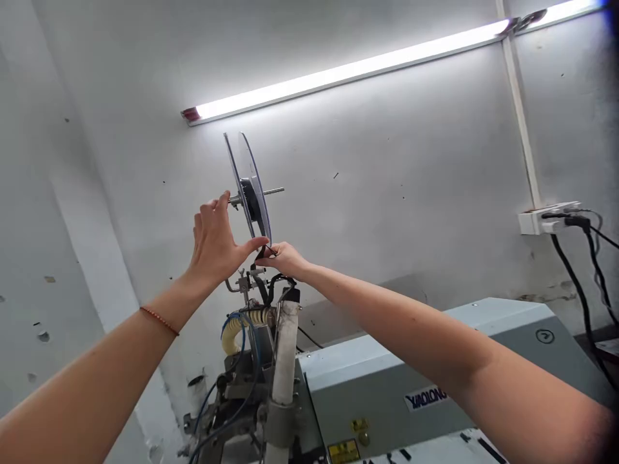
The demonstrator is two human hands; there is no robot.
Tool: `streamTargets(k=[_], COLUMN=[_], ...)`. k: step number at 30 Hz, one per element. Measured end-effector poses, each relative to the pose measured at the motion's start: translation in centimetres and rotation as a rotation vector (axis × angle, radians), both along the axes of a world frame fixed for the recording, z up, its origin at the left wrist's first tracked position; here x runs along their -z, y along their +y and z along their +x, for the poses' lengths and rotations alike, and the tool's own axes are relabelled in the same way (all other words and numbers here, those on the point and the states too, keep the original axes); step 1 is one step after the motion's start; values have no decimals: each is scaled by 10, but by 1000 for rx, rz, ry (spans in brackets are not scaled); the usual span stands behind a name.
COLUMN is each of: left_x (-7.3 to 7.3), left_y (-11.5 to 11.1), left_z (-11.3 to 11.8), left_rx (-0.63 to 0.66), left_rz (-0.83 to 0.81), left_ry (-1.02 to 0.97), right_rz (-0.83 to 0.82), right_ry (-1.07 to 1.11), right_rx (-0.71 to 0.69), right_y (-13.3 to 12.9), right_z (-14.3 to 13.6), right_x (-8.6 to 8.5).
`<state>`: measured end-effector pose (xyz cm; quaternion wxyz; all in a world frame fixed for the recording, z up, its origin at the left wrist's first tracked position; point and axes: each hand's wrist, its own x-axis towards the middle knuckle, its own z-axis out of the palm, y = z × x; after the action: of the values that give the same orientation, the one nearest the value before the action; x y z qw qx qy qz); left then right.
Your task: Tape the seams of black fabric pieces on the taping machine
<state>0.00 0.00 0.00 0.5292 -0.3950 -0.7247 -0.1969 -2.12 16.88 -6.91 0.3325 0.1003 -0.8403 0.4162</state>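
A reel with clear discs [258, 200] and dark strip wound at its core [250, 200] sits on a thin metal rod [275, 191] in front of the wall. My left hand [213, 238] is spread beside it. Its fingertips are near the hub, and its thumb reaches the lower rim, by the black strip. Just below the reel, my right hand [285, 259] pinches the black strip [261, 252] between thumb and fingers. Part of the strip is hidden behind my fingers.
Under my hands stands a machine with a white post [285, 351], blue tubes [256, 348] and a yellowish coiled hose [231, 338]. Its grey-green housing [377, 380] extends right. A lit tube lamp [338, 71] crosses the wall; a power strip [546, 218] with black cables hangs right.
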Motion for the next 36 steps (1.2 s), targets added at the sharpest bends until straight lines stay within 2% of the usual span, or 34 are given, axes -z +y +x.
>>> streamTargets(k=[4,10,15,22,25,28,32,34,36], left_x=[-23,-37,-61,-96,-110,-131,-158,-160,-149], left_y=[5,9,14,19,24,28,34,37,40], left_z=[9,18,26,18,23,21,3,4,15], left_rx=[22,24,40,41,-35,-88,123,158,92], left_rz=[-4,25,124,257,283,264,248,277,338], left_ry=[127,190,75,5,-144,-287,-197,-134,-95], right_rz=[47,283,334,319,352,352,349,356,340], right_ry=[-39,-5,-6,-35,-14,25,63,87,94], right_rx=[-45,89,127,186,221,190,145,144,139], right_y=[-2,1,-4,-12,-9,-8,-11,-13,-15], right_z=[10,25,25,30,38,44,49,49,49], right_x=[-6,-11,-14,-12,-9,-8,-10,-11,-11])
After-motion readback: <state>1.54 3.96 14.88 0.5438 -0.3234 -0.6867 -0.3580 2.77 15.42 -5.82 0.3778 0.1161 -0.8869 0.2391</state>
